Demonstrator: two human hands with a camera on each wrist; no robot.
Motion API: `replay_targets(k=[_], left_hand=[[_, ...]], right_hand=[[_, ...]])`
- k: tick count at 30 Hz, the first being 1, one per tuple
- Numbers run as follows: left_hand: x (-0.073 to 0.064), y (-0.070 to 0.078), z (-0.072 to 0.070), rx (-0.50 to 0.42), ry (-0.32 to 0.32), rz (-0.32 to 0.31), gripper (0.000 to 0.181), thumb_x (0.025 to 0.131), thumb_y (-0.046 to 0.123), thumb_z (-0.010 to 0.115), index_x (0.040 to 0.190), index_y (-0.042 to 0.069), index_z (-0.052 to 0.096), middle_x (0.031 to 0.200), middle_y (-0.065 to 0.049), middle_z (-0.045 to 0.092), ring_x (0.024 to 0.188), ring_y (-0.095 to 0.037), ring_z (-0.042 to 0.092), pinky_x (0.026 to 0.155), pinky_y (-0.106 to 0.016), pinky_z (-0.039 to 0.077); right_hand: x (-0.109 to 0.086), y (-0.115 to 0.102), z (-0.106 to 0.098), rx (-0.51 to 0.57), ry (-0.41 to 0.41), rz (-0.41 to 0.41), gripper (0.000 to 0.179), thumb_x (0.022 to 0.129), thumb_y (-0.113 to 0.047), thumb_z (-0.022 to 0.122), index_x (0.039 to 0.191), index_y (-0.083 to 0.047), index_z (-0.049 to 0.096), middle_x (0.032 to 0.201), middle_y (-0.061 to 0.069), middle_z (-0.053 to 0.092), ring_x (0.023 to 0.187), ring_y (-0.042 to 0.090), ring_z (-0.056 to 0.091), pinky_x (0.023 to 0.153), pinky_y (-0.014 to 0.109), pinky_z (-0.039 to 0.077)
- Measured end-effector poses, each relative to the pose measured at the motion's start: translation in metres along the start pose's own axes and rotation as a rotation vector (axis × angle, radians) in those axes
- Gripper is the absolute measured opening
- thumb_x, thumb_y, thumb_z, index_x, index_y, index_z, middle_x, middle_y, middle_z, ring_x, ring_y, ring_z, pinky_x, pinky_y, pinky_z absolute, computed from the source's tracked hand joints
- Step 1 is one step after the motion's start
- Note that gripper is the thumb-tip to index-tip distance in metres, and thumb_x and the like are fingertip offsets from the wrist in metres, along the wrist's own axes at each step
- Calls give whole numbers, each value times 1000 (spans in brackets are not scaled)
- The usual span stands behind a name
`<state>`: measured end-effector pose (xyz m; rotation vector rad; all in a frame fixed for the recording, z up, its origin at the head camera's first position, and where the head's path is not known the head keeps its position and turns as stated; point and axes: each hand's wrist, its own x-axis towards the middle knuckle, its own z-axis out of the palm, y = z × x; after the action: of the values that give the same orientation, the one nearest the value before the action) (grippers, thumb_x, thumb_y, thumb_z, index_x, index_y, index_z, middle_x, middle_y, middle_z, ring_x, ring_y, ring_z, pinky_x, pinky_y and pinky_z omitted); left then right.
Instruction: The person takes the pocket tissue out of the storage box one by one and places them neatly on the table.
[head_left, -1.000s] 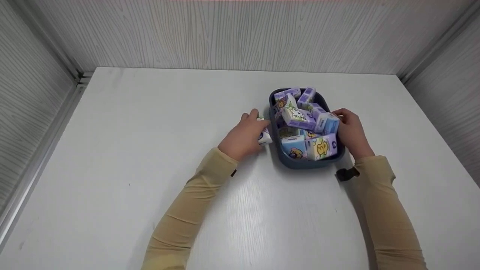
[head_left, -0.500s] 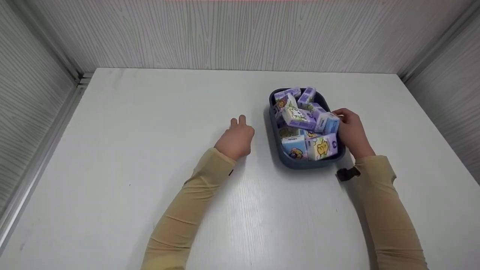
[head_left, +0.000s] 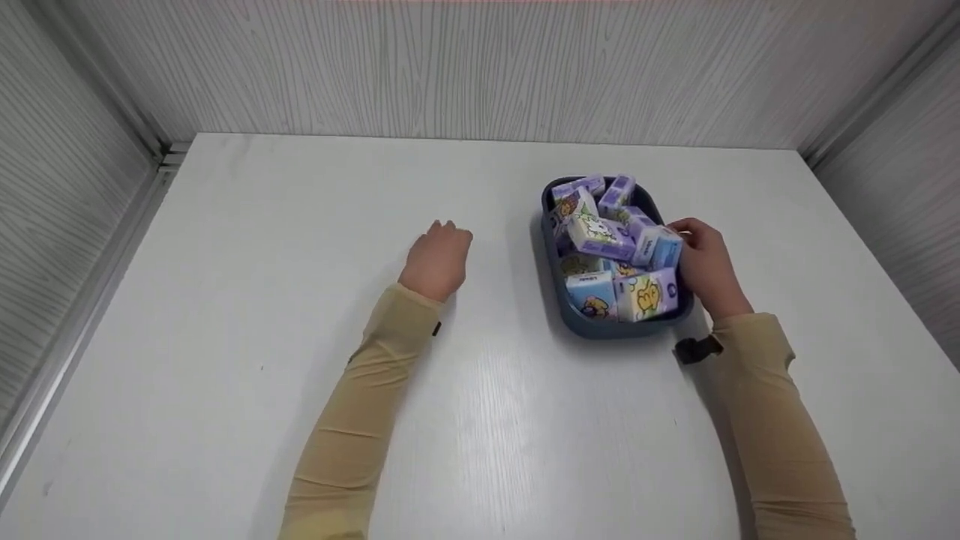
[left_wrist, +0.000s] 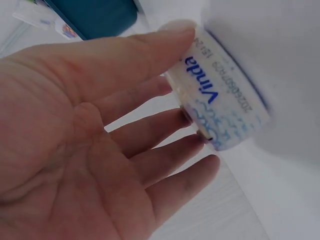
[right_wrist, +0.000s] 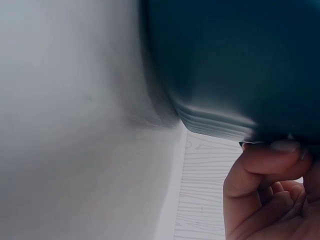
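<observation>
My left hand is over the white table, left of a dark blue plastic bin. Its thumb and fingertips pinch a small white tissue pack printed "Vinda" in blue; from the head view the hand hides it. The bin holds a heap of purple, blue and white tissue packs, some rising above the rim. On the bin's right side, my right hand grips the rim. Seen from the right wrist, its thumb and curled forefinger meet at the rim of the teal-looking bin wall.
The white tabletop spreads around the bin and both arms. A pale wood-grain panel stands along the back edge, with similar panels at left and right. A black strap hangs at the right cuff.
My left hand has moved left, away from the bin's side, with the tissue pack in its fingers. The right hand keeps its hold on the bin, and the heap looks the same.
</observation>
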<state>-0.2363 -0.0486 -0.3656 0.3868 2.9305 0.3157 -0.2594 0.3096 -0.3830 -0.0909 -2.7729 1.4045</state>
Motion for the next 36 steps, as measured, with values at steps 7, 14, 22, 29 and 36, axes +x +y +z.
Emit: replay_targets(k=[7, 14, 22, 29, 36], left_hand=[[7, -30, -4, -71, -22, -69, 45, 93, -13, 41, 138, -6, 43, 145, -31, 30, 136, -45, 24, 112, -43, 21], [9, -59, -1, -84, 78, -111, 45, 94, -13, 33, 139, -16, 30, 147, -36, 22, 137, -47, 19, 112, -46, 19], [10, -71, 2, -99, 151, -178, 47, 95, -11, 37, 141, -17, 27, 148, -34, 21, 137, -47, 17, 112, -49, 15], [5, -72, 1, -84, 181, -194, 46, 96, -9, 38, 142, -14, 29, 149, -33, 22, 137, -47, 18, 111, -50, 18], [2, -61, -9, -109, 175, -204, 51, 94, -9, 44, 143, -8, 32, 151, -32, 17, 138, -48, 15, 110, -53, 19]], right_hand=[[2, 2, 2, -27, 15, 3, 25, 97, -13, 45, 117, -1, 55, 89, 8, 58, 71, 13, 53, 60, 25, 44], [2, 2, 2, -28, 18, -4, 27, 99, -17, 45, 117, -1, 55, 90, 9, 59, 72, 13, 54, 60, 25, 45], [1, 1, -1, -21, -7, 11, 27, 98, -14, 43, 119, -1, 53, 96, 11, 59, 76, 14, 56, 64, 25, 46], [1, 0, -2, -11, -11, -5, 27, 98, -13, 43, 119, 1, 53, 94, 9, 60, 75, 12, 56, 64, 24, 45], [0, -1, -2, -16, -2, -36, 28, 98, -14, 43, 119, 3, 54, 92, 7, 61, 74, 9, 56, 64, 22, 45]])
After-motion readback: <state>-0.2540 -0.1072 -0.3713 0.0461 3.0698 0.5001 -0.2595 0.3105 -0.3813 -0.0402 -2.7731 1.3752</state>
